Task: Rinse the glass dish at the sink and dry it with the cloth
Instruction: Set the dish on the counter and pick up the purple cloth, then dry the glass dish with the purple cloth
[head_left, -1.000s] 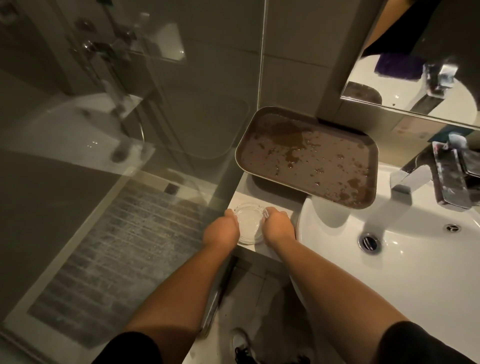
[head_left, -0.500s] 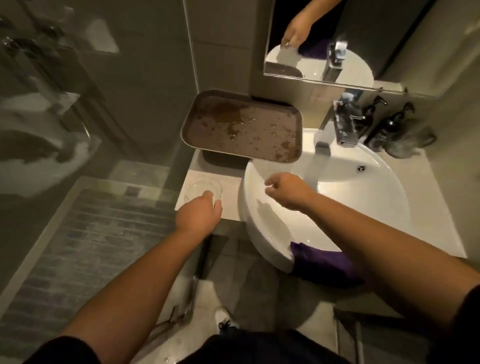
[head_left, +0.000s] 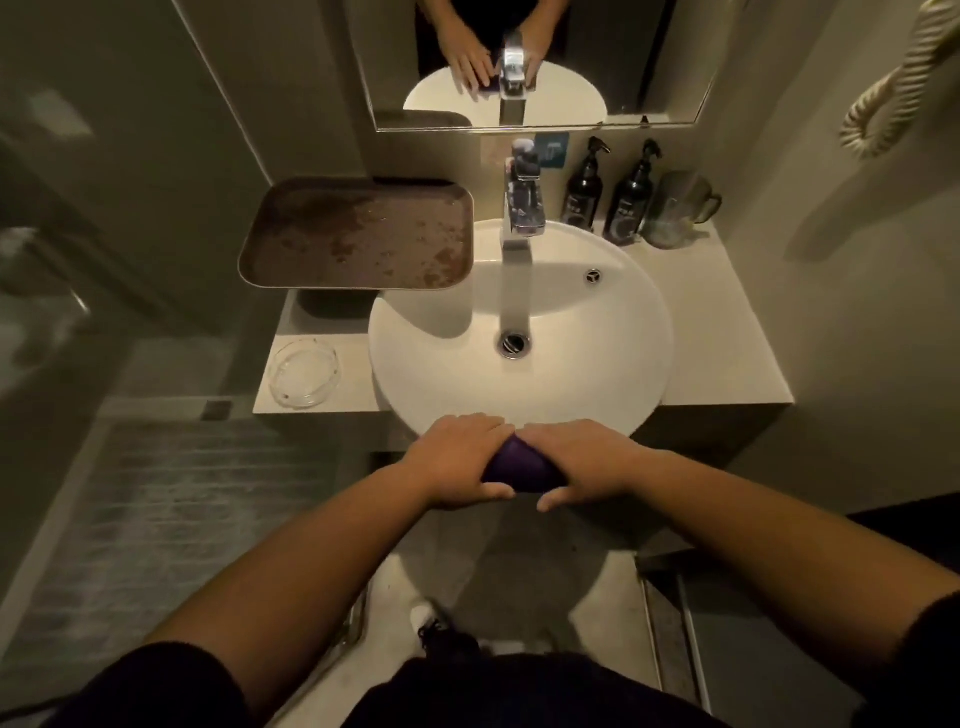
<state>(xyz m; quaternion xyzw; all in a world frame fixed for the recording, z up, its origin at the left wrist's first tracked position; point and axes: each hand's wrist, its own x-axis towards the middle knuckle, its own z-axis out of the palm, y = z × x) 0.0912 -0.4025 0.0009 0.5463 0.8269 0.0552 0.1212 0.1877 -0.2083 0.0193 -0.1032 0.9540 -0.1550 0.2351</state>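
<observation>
While unreadable — bottle labels, both hands on cloth

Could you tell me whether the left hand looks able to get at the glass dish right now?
Probably yes: the glass dish sits uncovered on the counter, but the left hand must first release the purple cloth.

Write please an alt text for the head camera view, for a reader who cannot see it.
Both hands, left hand and right hand, grip a purple cloth at the near rim of a round white sink. The glass dish sits untouched on the counter to the left, below a stained brown tray.
</observation>
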